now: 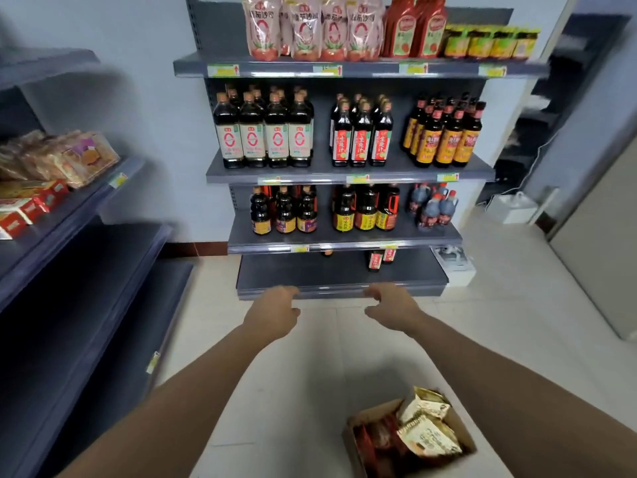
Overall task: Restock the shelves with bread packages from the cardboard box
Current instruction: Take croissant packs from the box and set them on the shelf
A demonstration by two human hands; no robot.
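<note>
Holding both arms stretched forward over the tiled floor: left hand and right hand are empty, fingers loosely curled, gripping nothing. Cardboard box sits on the floor low right, beside the right forearm, well behind both hands. Gold and red bread packages stick out of it. Shelved bread lies on the left shelf, well apart from the left hand. Sauce bottles stand ahead.

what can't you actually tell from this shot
Head view only:
cardboard box: cut off by the bottom edge; gold packets on top hide what lies beneath.
bread packages, left: blurred and cut by the left edge; count and labels unreadable.
price tags: too small and blurred to read.
lowest bottles: tops hidden by the shelf above.
</note>
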